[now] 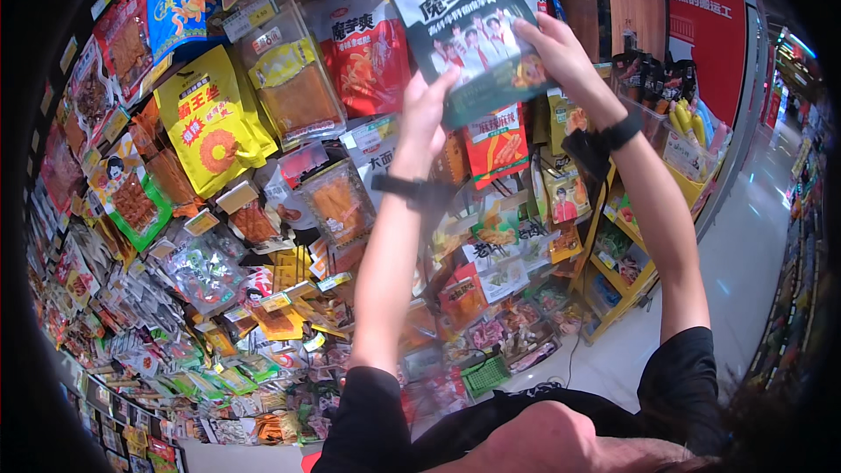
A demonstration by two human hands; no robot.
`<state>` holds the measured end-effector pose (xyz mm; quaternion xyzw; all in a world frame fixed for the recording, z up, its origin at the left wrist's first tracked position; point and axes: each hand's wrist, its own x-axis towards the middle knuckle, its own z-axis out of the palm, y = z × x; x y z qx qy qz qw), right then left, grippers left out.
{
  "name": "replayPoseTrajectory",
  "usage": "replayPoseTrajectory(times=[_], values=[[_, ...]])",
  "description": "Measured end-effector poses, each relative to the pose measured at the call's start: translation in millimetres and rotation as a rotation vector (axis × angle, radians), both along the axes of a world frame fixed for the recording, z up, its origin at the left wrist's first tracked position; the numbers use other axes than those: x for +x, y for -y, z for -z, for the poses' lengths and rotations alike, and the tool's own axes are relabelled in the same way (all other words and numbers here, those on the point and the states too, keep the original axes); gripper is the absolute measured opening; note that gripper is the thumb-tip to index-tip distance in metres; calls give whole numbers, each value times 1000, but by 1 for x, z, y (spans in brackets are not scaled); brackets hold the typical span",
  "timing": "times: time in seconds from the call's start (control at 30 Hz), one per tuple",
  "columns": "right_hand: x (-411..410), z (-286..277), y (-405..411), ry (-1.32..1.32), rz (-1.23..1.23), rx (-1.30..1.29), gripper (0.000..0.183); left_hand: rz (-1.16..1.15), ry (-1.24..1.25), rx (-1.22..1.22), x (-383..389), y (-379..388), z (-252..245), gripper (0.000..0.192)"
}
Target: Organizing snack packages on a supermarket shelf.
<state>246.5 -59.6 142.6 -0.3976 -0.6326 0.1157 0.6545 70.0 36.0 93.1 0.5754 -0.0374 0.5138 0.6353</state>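
A dark green and white snack pouch (476,33) is held up before the hanging display at the top. My left hand (426,108) grips its lower left edge, with the thumb on the front. On the right edge, my right hand (565,52) closes around it, thumb across the printed front. Close to the pouch's left hangs a red snack pouch (368,52). Below it is a smaller red packet (497,148). Farther left hang a clear-fronted packet of brown snack (295,79) and a yellow snack pouch (210,121). Both wrists wear black straps.
Many hanging packets with price tags (202,222) fill the left and centre. A yellow shelf unit (621,269) stands at the right, with clear bins (690,151) on top. A green basket (486,376) sits low near the floor. An aisle floor (742,210) runs along the right.
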Motion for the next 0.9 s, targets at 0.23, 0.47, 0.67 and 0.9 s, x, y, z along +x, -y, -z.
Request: replayPoseTrajectory(times=[0.23,0.47,0.67,0.9], values=[[-35,107,80,3,-51,41,65,-397,-45,209,-36,102,83,32],[-87,219,109,-424,-81,-115,48,-238,-13,-221,-75,127,205,32],[-114,252,116,-487,-111,-176,45,-154,-60,-328,-111,146,236,33],[-111,246,129,-221,-348,-500,52,-450,-201,-386,-132,187,226,22]])
